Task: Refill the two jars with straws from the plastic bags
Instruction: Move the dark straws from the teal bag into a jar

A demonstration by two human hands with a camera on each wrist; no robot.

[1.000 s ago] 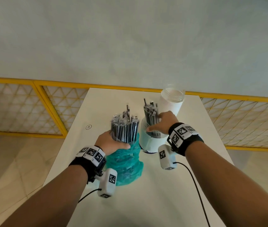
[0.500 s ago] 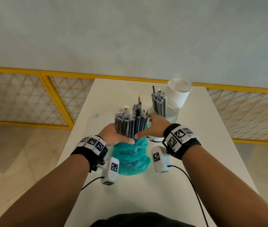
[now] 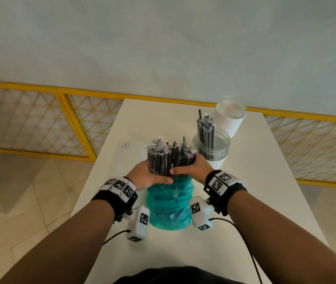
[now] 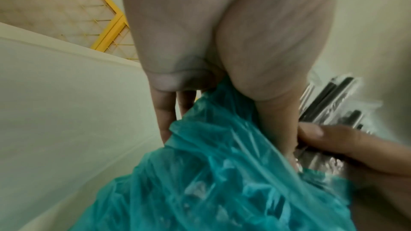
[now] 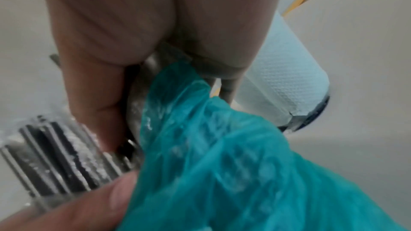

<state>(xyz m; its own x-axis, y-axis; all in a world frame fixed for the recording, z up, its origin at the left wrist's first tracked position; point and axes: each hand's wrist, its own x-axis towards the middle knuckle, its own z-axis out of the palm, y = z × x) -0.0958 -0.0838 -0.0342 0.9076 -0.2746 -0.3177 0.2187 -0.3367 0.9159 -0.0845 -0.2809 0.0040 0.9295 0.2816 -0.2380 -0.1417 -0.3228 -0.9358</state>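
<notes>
Two hands wrap one bunch of black straws (image 3: 170, 158) sticking up from teal bag (image 3: 169, 203) on white tabletop (image 3: 251, 181). Left hand (image 3: 145, 176) curls round bunch on left side, right hand (image 3: 192, 169) curls round right side, thumbs nearly meet in front. Far-side fingers hidden behind straws. Bag hides straw bottoms. Near jar (image 3: 213, 147) just behind right hand, few straws inside. Far jar (image 3: 229, 117) behind it, white inside, contents unclear. Wrist views blurry

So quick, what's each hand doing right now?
Left hand: closed around the bundle of straws in the green bag.
Right hand: closed around the same bundle.
</notes>
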